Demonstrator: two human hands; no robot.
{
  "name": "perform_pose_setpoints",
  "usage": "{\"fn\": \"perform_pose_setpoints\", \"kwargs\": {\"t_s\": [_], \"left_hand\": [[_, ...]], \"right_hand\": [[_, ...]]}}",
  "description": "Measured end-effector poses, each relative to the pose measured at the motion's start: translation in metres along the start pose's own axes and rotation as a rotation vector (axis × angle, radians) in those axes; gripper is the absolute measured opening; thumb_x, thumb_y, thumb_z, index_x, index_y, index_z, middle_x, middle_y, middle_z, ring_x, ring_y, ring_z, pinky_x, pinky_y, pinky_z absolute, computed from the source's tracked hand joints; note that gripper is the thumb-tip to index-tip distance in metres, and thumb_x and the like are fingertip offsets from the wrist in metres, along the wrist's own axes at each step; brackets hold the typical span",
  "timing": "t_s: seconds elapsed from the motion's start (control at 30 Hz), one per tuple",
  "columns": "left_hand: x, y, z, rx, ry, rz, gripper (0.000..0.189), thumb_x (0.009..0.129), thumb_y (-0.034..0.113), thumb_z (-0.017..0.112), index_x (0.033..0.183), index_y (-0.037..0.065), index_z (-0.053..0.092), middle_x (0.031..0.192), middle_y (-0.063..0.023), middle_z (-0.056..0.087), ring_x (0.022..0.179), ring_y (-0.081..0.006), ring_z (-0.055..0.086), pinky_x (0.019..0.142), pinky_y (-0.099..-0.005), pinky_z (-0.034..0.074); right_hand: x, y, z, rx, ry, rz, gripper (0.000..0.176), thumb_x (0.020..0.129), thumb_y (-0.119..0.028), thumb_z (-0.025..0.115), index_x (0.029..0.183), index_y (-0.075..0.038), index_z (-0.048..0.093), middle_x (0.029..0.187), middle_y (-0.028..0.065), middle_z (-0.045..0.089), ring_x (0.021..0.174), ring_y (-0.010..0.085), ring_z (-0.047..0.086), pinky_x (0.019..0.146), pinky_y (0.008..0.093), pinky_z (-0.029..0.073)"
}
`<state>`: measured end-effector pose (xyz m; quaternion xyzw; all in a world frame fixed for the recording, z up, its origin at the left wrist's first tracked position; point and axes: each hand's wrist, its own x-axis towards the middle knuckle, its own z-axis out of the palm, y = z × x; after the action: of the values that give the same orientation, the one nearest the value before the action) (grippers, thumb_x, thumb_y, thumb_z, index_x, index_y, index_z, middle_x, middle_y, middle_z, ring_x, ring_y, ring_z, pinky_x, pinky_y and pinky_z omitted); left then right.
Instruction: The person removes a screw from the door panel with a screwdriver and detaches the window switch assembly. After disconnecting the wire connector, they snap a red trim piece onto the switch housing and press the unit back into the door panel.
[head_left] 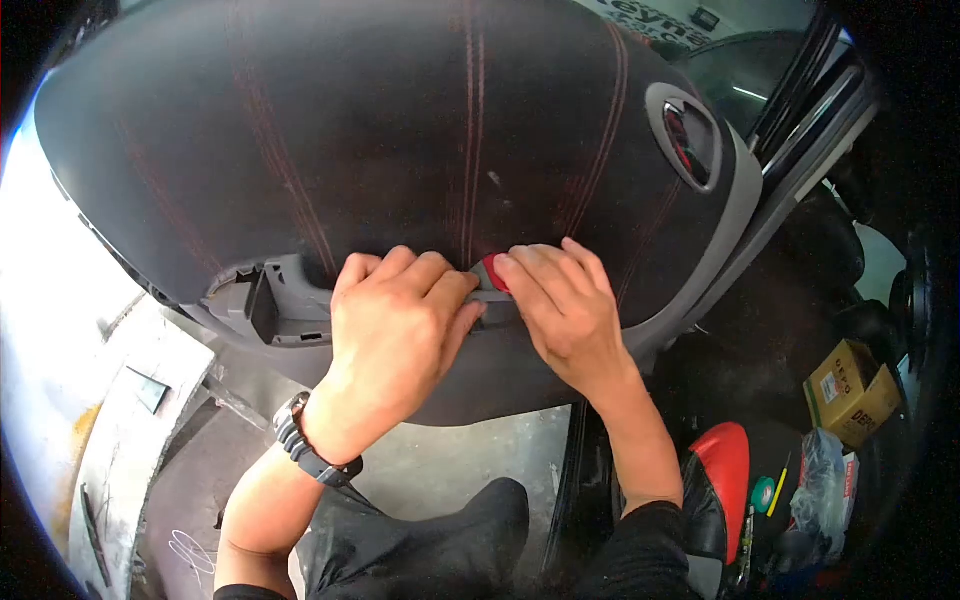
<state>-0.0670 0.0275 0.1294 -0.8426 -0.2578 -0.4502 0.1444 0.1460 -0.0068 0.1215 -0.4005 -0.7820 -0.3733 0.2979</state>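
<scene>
A dark car door panel (380, 130) with red stitching fills the upper middle of the head view. My left hand (395, 325), with a watch (305, 445) on the wrist, lies on the panel's armrest edge with its fingers curled over it. Just to its right, my right hand (565, 310) pinches a small red piece (495, 272) against the same edge. The hands are close together, and the fingertips partly hide the grey trim between them. Left of my left hand, the grey armrest recess (290, 300) is open.
An oval door handle bezel (690, 140) sits at the panel's upper right. On the right are a cardboard box (852, 393), a plastic bag (820, 485), a green tape roll (763, 494), a yellow tool (778, 487) and a red and black seat (722, 470). A worn, pale panel (135, 430) lies at the left.
</scene>
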Motion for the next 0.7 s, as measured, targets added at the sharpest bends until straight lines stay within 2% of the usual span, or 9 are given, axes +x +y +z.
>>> {"fn": "perform_pose_setpoints", "kwargs": {"t_s": [0.07, 0.1, 0.23, 0.3, 0.4, 0.47, 0.53, 0.6, 0.7], "left_hand": [[0.000, 0.003, -0.001, -0.006, -0.009, -0.009, 0.021, 0.079, 0.019, 0.077, 0.098, 0.010, 0.072, 0.088, -0.0010, 0.066, 0.082, -0.0216, 0.061, 0.073, -0.0360, 0.041], [0.001, 0.005, -0.002, -0.008, -0.002, -0.029, 0.026, 0.080, 0.019, 0.076, 0.106, 0.012, 0.073, 0.090, -0.0002, 0.066, 0.082, -0.0215, 0.060, 0.073, -0.0362, 0.042], [-0.004, -0.001, 0.001, 0.018, -0.001, 0.066, 0.038, 0.083, 0.016, 0.072, 0.121, 0.015, 0.071, 0.096, 0.0022, 0.066, 0.085, -0.0205, 0.060, 0.074, -0.0359, 0.042], [-0.002, -0.001, -0.002, 0.070, -0.028, 0.085, 0.039, 0.082, 0.014, 0.071, 0.121, 0.015, 0.071, 0.097, 0.0020, 0.066, 0.087, -0.0204, 0.059, 0.075, -0.0356, 0.043], [-0.001, 0.000, -0.002, 0.055, -0.049, 0.120, 0.040, 0.082, 0.012, 0.070, 0.122, 0.014, 0.071, 0.099, 0.0012, 0.066, 0.089, -0.0209, 0.059, 0.076, -0.0357, 0.044], [0.000, 0.000, -0.002, 0.033, -0.064, 0.127, 0.040, 0.082, 0.010, 0.070, 0.122, 0.013, 0.070, 0.100, 0.0004, 0.066, 0.090, -0.0216, 0.059, 0.076, -0.0358, 0.045], [0.002, 0.001, -0.004, 0.022, -0.091, 0.118, 0.040, 0.082, 0.008, 0.069, 0.121, 0.011, 0.070, 0.101, -0.0005, 0.066, 0.091, -0.0224, 0.059, 0.076, -0.0358, 0.046], [0.003, 0.001, -0.002, -0.025, -0.073, 0.117, 0.037, 0.081, 0.007, 0.069, 0.118, 0.008, 0.071, 0.098, -0.0029, 0.066, 0.088, -0.0248, 0.059, 0.075, -0.0366, 0.048], [0.005, 0.000, -0.001, -0.059, -0.071, 0.115, 0.034, 0.081, 0.006, 0.068, 0.115, 0.007, 0.072, 0.097, -0.0040, 0.066, 0.086, -0.0260, 0.059, 0.075, -0.0375, 0.050]], "right_hand": [[0.001, -0.004, -0.004, 0.012, -0.006, 0.014, 0.038, 0.087, -0.009, 0.066, 0.124, -0.004, 0.064, 0.118, 0.0102, 0.066, 0.110, 0.0265, 0.063, 0.101, 0.0482, 0.046], [0.000, -0.007, -0.006, 0.001, -0.018, 0.031, 0.040, 0.086, -0.011, 0.068, 0.126, -0.005, 0.064, 0.119, 0.0110, 0.066, 0.112, 0.0274, 0.063, 0.103, 0.0481, 0.045], [0.002, -0.009, -0.020, 0.225, -0.067, 0.130, 0.041, 0.089, -0.013, 0.069, 0.128, -0.002, 0.063, 0.124, 0.0136, 0.065, 0.118, 0.0322, 0.061, 0.106, 0.0493, 0.044], [-0.003, -0.002, -0.033, 0.380, -0.117, 0.180, 0.039, 0.092, -0.012, 0.067, 0.129, -0.001, 0.062, 0.128, 0.0158, 0.063, 0.122, 0.0347, 0.059, 0.108, 0.0493, 0.042], [0.009, 0.026, -0.051, 0.416, 0.070, 0.156, 0.039, 0.099, -0.016, 0.058, 0.134, -0.001, 0.060, 0.136, 0.0216, 0.057, 0.127, 0.0389, 0.056, 0.109, 0.0491, 0.042], [0.038, 0.027, -0.071, 0.181, 0.342, 0.097, 0.048, 0.104, -0.031, 0.048, 0.140, 0.000, 0.056, 0.143, 0.0257, 0.050, 0.130, 0.0419, 0.052, 0.110, 0.0475, 0.041], [0.064, 0.026, -0.080, 0.022, 0.510, 0.052, 0.079, 0.106, -0.059, 0.017, 0.145, 0.002, 0.050, 0.149, 0.0236, 0.044, 0.138, 0.0370, 0.044, 0.114, 0.0436, 0.035], [0.073, 0.023, -0.077, -0.077, 0.523, 0.008, 0.082, 0.105, -0.061, 0.017, 0.154, 0.002, 0.035, 0.157, 0.0257, 0.031, 0.147, 0.0377, 0.029, 0.116, 0.0445, 0.032], [0.062, 0.008, -0.041, 0.009, 0.413, 0.128, 0.087, 0.099, -0.070, 0.027, 0.161, -0.009, 0.025, 0.165, 0.0297, 0.010, 0.150, 0.0541, 0.009, 0.112, 0.0743, 0.003]]}}
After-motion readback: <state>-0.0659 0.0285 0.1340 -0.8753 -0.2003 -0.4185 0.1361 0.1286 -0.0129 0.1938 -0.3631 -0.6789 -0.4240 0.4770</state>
